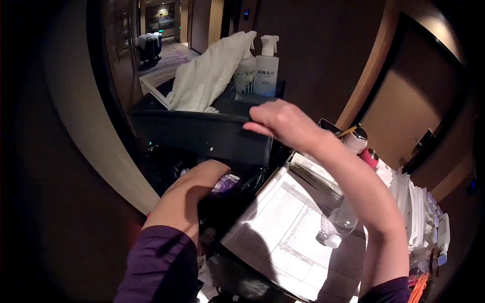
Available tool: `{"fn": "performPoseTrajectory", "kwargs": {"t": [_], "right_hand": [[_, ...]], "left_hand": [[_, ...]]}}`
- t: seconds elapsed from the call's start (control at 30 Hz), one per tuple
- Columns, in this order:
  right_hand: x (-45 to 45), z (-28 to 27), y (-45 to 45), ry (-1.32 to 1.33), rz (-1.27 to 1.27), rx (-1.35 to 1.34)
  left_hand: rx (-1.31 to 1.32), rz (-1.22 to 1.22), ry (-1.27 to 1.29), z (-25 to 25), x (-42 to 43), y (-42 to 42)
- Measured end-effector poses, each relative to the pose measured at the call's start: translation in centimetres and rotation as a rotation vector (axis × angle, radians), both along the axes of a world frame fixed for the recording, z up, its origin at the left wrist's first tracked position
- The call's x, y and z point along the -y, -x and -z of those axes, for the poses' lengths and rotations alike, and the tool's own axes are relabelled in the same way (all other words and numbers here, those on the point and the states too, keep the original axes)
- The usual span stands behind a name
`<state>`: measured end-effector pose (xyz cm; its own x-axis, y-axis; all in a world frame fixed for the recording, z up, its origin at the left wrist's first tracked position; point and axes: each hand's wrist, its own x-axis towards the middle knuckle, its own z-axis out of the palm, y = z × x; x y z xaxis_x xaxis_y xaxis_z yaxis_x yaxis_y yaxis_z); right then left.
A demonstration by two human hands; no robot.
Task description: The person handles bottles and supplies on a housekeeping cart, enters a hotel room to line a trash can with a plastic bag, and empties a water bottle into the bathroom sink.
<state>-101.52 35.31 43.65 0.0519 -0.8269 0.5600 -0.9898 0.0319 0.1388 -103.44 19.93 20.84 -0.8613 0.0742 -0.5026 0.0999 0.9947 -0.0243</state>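
My right hand (273,118) is closed on the near rim of a black bin (202,134), thumb on the outer side. A white towel (207,73) drapes in the bin, beside two white spray bottles (266,68). Below the bin, my left hand (214,169) reaches into a dark space near a purple plastic wrapper (225,184); its fingers are hidden. A printed form sheet (288,227) lies under my right forearm, with a clear plastic bottle (343,219) on it.
Stacked white packets (411,202) and a red-capped container (370,157) stand at the right. A wooden door (419,111) is behind them. Down the corridor stands another dark cart (149,48). A curved pale wall edge (86,121) runs along the left.
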Motion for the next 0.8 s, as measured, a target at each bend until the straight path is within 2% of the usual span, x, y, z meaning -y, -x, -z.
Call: {"fn": "performPoseTrajectory", "kwargs": {"t": [0.07,0.17,0.27,0.3,0.33,0.37,0.4,0.43,0.53,0.57,0.63,0.8], "right_hand": [[-0.9,1.5,-0.9,-0.019,0.065,-0.005],[-1.8,2.8,-2.3,-0.012,0.152,-0.04],[-1.7,2.6,-4.1,-0.006,0.13,-0.056],[-1.7,2.5,-4.3,-0.033,0.141,-0.073],[-1.8,2.2,-4.7,-0.055,0.13,-0.054],[-1.8,1.8,-4.8,-0.091,0.127,-0.04],[-1.9,1.7,-5.0,-0.117,0.171,-0.015],[-2.0,1.7,-5.2,-0.13,0.207,-0.059],[-2.7,1.8,-6.6,-0.207,0.364,0.017],[-3.0,2.0,-6.6,-0.19,0.359,0.001],[-3.3,2.3,-7.0,-0.163,0.339,-0.033],[-5.0,0.6,-10.2,-0.197,0.425,-0.107]], "left_hand": [[-0.021,0.031,-0.01,0.2,0.0,-0.4],[-0.083,0.099,-0.052,-2.1,0.6,-3.2],[-0.149,0.186,-0.148,-6.4,2.6,-9.0],[-0.133,0.162,-0.205,-8.7,3.9,-11.9],[-0.009,0.091,-0.211,-12.3,4.5,-14.6],[-0.287,-0.049,-0.507,-12.6,7.1,-16.8],[-0.57,-0.202,-0.785,-12.0,10.0,-19.2],[-0.743,-0.5,-0.991,-9.7,11.2,-20.6],[-1.313,-1.415,-1.548,0.2,12.1,-23.7],[-1.446,-1.608,-1.646,2.8,12.0,-23.8],[-1.458,-1.743,-1.769,6.2,12.5,-23.7],[-1.279,-1.625,-1.93,9.3,16.3,-19.8]]}}
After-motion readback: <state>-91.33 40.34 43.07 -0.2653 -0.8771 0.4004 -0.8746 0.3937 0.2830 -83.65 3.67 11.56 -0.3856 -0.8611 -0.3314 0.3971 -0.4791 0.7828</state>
